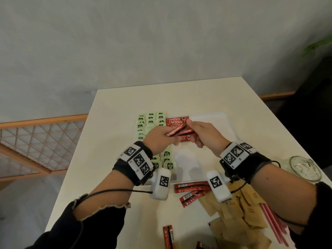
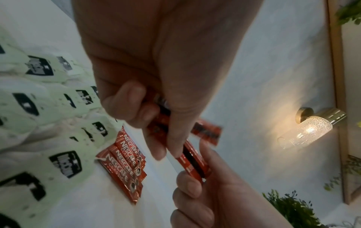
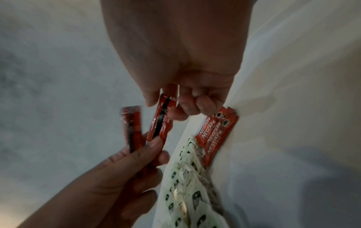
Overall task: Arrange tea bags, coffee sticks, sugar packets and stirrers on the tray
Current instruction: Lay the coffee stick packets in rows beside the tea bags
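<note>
bare tray right half [image 1: 213,141], tea bags [image 1: 150,121] crowding left

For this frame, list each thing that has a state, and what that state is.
Left hand: grips a few coffee sticks.
Right hand: pinches one of those sticks.
Laid coffee sticks: flat in a row on the tray.
Tea bags: laid in rows on the tray.
Loose coffee sticks: off the tray.
Sugar packets: heaped on the table.
Stirrers: on the table.
Glass dish: upright.

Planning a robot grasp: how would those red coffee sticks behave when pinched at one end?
The coffee sticks probably stay fairly straight: one juts unsupported from the left hand. Likely light, since fingertips alone hold them. The glossy wrapper may slip.
</note>
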The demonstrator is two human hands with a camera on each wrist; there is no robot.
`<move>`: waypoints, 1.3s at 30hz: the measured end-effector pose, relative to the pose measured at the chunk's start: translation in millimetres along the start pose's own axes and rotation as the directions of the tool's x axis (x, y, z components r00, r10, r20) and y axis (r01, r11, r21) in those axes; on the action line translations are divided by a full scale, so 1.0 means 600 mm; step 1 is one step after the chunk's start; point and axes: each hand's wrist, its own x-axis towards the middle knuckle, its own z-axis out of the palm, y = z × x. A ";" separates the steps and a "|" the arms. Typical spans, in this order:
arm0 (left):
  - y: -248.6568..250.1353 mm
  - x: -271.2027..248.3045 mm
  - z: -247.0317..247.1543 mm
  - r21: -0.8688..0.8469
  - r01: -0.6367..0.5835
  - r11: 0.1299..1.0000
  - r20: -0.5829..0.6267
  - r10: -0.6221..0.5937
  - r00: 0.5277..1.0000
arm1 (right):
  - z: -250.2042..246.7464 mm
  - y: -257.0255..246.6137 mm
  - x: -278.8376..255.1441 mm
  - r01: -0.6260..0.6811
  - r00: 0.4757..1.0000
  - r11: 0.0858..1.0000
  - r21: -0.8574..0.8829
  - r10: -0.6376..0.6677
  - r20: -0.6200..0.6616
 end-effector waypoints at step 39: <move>-0.013 0.005 -0.030 -0.073 0.032 0.997 -0.239 -0.049 0.970 | -0.023 0.054 0.038 -0.309 0.920 0.888 -0.340 0.189 -0.344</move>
